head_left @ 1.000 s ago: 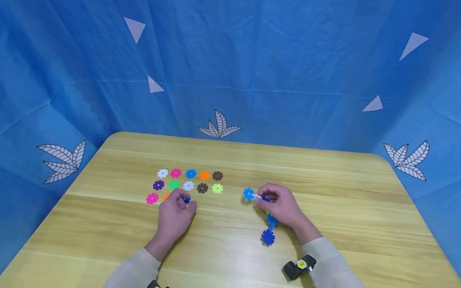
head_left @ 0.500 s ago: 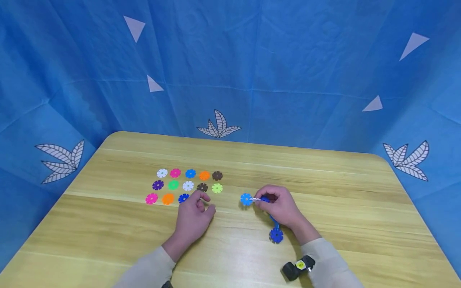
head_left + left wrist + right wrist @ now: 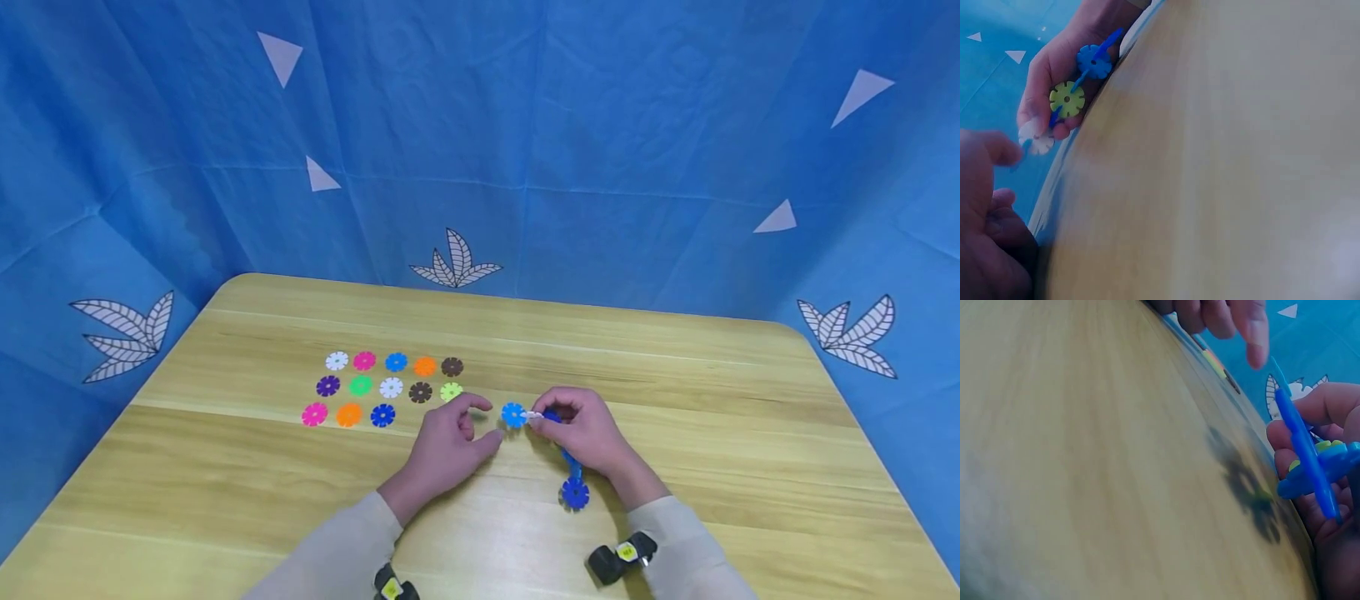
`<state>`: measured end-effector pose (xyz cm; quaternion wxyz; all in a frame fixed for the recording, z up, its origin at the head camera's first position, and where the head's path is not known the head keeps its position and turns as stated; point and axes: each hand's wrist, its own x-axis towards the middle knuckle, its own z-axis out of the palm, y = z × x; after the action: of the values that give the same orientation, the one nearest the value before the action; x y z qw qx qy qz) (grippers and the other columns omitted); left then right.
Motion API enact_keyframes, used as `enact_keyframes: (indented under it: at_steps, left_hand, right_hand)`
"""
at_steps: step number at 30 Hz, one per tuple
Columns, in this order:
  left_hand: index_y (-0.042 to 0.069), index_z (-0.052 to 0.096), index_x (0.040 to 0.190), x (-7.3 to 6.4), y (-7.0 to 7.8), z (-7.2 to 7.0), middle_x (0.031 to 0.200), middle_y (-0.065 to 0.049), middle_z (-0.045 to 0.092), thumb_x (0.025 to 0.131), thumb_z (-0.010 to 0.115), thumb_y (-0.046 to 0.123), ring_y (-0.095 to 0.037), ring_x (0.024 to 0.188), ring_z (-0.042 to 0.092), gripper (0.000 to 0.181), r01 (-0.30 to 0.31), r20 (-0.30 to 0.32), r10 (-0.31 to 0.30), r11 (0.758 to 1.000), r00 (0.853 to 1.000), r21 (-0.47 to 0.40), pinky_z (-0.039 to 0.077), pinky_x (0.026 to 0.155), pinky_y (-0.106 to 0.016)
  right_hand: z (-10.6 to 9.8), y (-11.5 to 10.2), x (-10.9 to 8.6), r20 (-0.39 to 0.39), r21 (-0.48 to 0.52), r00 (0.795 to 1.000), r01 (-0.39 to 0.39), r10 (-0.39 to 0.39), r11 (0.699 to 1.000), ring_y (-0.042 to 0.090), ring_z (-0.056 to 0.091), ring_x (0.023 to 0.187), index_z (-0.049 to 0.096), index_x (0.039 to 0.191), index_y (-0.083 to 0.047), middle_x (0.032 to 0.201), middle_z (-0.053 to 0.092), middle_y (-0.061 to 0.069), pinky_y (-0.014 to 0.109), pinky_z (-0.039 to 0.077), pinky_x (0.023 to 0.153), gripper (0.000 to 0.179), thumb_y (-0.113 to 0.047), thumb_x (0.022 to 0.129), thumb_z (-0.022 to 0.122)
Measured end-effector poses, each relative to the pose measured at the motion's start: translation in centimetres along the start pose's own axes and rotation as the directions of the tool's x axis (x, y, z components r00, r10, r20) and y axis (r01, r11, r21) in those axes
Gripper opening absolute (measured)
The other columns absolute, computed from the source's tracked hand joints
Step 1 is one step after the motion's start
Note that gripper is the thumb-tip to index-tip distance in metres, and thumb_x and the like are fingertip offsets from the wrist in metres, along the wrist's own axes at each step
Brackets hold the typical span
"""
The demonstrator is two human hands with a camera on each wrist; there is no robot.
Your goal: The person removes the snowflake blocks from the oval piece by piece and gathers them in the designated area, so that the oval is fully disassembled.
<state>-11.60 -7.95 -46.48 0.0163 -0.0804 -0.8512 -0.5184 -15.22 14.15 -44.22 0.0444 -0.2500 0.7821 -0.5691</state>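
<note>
Pinched between the thumb and fingers of my right hand [image 3: 585,429] is a chain of interlocking snowflake discs. A light blue disc [image 3: 513,415] sticks out at its left end, joined to a white disc [image 3: 533,414] right at the fingertips. A dark blue disc [image 3: 574,494] hangs at the near end. The left wrist view also shows a yellow-green disc [image 3: 1067,100] and a blue disc [image 3: 1094,61] in the chain's middle. My left hand [image 3: 450,450] holds nothing; its thumb and index finger are spread apart just left of the light blue disc.
Loose snowflake discs lie in rows on the left of the wooden table [image 3: 712,400], among them a pink disc [image 3: 315,414], an orange disc [image 3: 348,415] and a dark blue disc [image 3: 382,415]. A blue curtain [image 3: 480,125] hangs behind the table's far edge.
My left hand has moved right from the loose discs to beside the chain, its thumb and index finger spreading. The chain's near end has swung slightly right; my right hand stays nearly in place.
</note>
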Motion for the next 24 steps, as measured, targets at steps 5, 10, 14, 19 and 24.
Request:
enact_keyframes:
  at_steps: [5, 10, 14, 19, 24]
  left_hand:
    - [0.011, 0.068, 0.118, 0.9, 0.4, 0.5, 0.062, 0.005, 0.044, 0.084, 0.081, 0.024, -0.01, 0.055, 0.039, 0.039, -0.004, 0.069, 0.005, 1.0, 0.998, -0.015, 0.035, 0.052, -0.025]
    - [0.009, 0.07, 0.117, 1.5, 0.5, 0.9, 0.061, 0.006, 0.042, 0.084, 0.081, 0.023, -0.008, 0.054, 0.037, 0.037, -0.041, 0.106, 0.043, 0.999, 0.993, -0.018, 0.033, 0.052, -0.024]
    - [0.007, 0.07, 0.119, 1.7, 0.6, 1.1, 0.06, 0.006, 0.041, 0.085, 0.081, 0.024, -0.008, 0.053, 0.036, 0.039, -0.052, 0.108, 0.054, 0.998, 0.993, -0.019, 0.033, 0.052, -0.025]
    - [0.01, 0.072, 0.116, 1.7, 0.4, 1.3, 0.058, 0.007, 0.039, 0.085, 0.081, 0.024, -0.007, 0.052, 0.034, 0.036, -0.053, 0.108, 0.057, 0.998, 0.993, -0.033, 0.032, 0.053, -0.024]
    - [0.01, 0.073, 0.114, 1.5, 0.1, 1.4, 0.056, 0.008, 0.037, 0.084, 0.082, 0.021, -0.006, 0.051, 0.032, 0.033, -0.093, 0.083, 0.097, 0.995, 0.992, -0.048, 0.032, 0.052, -0.023]
  right_hand:
    - [0.0, 0.1, 0.1, 0.012, 0.016, 1.0, 0.001, -0.001, 1.0, 0.019, 0.056, 0.066, 0.071, 0.087, 0.002, 0.082, 0.067, 0.011, 0.027, 0.048, 0.059, 0.006, 0.008, 0.085, 0.071]
    - [0.0, 1.1, 0.3, 0.031, 0.048, 0.999, 0.012, -0.013, 0.999, 0.016, 0.055, 0.065, 0.069, 0.087, 0.005, 0.08, 0.066, 0.011, 0.026, 0.048, 0.058, 0.005, 0.01, 0.084, 0.07]
    - [0.1, 3.0, 0.4, 0.037, 0.055, 0.999, 0.027, -0.029, 0.998, 0.014, 0.053, 0.063, 0.07, 0.087, 0.003, 0.078, 0.066, 0.008, 0.026, 0.046, 0.057, 0.006, 0.009, 0.085, 0.071]
    - [0.0, 3.9, 0.3, 0.036, 0.073, 0.999, 0.021, -0.024, 0.997, 0.013, 0.055, 0.063, 0.071, 0.086, -0.001, 0.077, 0.066, 0.004, 0.026, 0.047, 0.057, 0.004, 0.0, 0.086, 0.074]
    - [-0.1, 4.0, 0.4, 0.039, 0.105, 0.998, 0.037, -0.041, 0.994, 0.017, 0.06, 0.066, 0.07, 0.081, -0.004, 0.08, 0.069, 0.005, 0.027, 0.051, 0.059, 0.008, 0.002, 0.084, 0.075]
